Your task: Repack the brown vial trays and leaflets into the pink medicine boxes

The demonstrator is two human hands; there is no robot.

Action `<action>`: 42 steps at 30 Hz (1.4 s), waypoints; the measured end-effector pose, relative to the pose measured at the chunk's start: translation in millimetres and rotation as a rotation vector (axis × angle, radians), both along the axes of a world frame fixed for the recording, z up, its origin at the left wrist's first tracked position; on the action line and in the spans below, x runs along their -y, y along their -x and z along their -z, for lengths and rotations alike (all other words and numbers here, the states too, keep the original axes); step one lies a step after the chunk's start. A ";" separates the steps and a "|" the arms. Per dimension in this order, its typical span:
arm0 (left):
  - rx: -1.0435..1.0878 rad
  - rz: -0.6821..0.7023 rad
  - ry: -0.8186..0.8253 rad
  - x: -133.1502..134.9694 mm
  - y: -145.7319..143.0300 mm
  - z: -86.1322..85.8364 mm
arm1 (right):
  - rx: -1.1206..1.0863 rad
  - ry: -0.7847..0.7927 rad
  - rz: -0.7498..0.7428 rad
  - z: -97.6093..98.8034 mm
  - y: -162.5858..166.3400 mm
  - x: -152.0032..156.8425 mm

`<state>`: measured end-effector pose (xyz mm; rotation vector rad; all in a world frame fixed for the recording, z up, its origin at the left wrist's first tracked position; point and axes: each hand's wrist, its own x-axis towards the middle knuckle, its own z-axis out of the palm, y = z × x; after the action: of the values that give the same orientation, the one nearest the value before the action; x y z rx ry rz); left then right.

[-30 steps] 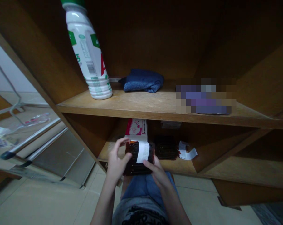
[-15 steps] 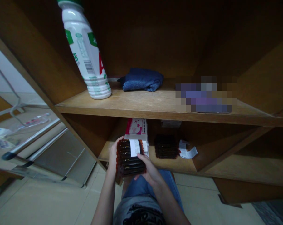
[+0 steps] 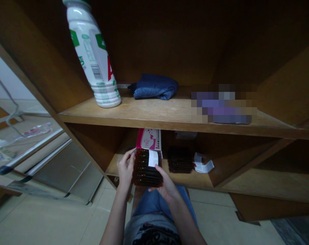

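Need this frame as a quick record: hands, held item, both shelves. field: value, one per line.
left_hand: left hand grips the left edge of the ribbed dark pack
right_hand: right hand holds its right side, thumb at the white label
held_item: ribbed dark pack, reddish-brown edges, white label on top
lower_shelf: pink-and-white box beyond the held pack; second dark pack; curled white paper to its right
upper_shelf: white bottle, upright; bundled blue cloth; pixelated item, unidentifiable

Two dark packs (image 3: 144, 174) (image 3: 180, 161), one bottle (image 3: 94, 64), one blue cloth (image 3: 154, 87).
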<state>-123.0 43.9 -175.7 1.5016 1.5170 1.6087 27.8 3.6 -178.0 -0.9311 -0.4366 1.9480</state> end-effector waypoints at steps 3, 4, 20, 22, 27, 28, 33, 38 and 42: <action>-0.005 -0.031 -0.032 0.5 1.7 0.3 | 0.037 -0.049 0.015 4.7 0.9 1.5; -0.015 -0.037 -0.040 0.8 2.4 0.3 | 0.044 -0.070 0.022 6.3 1.0 2.1; 0.026 0.098 0.077 -6.2 10.5 5.5 | -0.127 -0.172 0.104 5.1 -5.6 0.0; 0.030 0.110 0.096 -7.1 10.7 4.9 | -0.137 -0.196 0.102 2.7 -5.8 0.6; 0.046 0.125 0.118 -8.5 10.3 2.5 | -0.128 -0.199 0.098 -5.6 -6.8 0.3; 0.052 0.123 0.121 -8.7 10.3 2.3 | -0.129 -0.197 0.099 -6.8 -6.9 0.0; 0.038 0.095 0.107 -10.2 9.7 1.8 | -0.133 -0.206 0.132 -8.2 -7.7 -4.1; -0.008 0.124 0.079 -12.9 7.4 1.9 | -0.136 -0.207 0.183 -5.3 -5.8 -9.7; -0.009 0.136 0.099 -15.4 5.2 3.2 | -0.110 -0.259 0.300 -1.1 -1.7 -11.5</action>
<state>-128.2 59.2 -178.9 1.5241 1.4448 1.4307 29.5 15.0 -177.0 -0.6764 -0.4456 1.6166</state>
